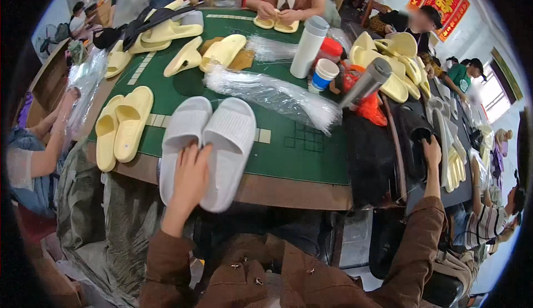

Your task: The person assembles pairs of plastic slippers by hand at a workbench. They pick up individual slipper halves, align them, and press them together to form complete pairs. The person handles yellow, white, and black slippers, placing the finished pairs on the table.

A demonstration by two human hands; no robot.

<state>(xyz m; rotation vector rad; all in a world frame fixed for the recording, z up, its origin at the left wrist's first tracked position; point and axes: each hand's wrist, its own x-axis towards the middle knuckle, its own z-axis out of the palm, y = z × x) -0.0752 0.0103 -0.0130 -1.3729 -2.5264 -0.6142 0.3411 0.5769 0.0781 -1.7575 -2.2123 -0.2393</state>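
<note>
A pair of pale grey slide slippers (232, 136) lies side by side at the table's near edge, toes pointing away and heels overhanging it. My left hand (191, 172) is closed on their adjoining inner edges, its fingertips near the straps. Far to the right, my right hand (432, 151) pinches the rim of a black slipper (415, 141) lying on a dark surface. Part of its grip is hidden. To the left of the grey pair sits a pair of yellow slippers (129, 124).
Clear plastic ties or strips (272, 94) lie bundled across the green table mat (311, 158). A grey-white flask (310, 47), a blue-and-white tub (323, 75) and a grey tumbler (367, 80) stand at right. Yellow slippers (391, 58) are heaped beyond them. Across the table, a person handles yellow slippers (276, 23).
</note>
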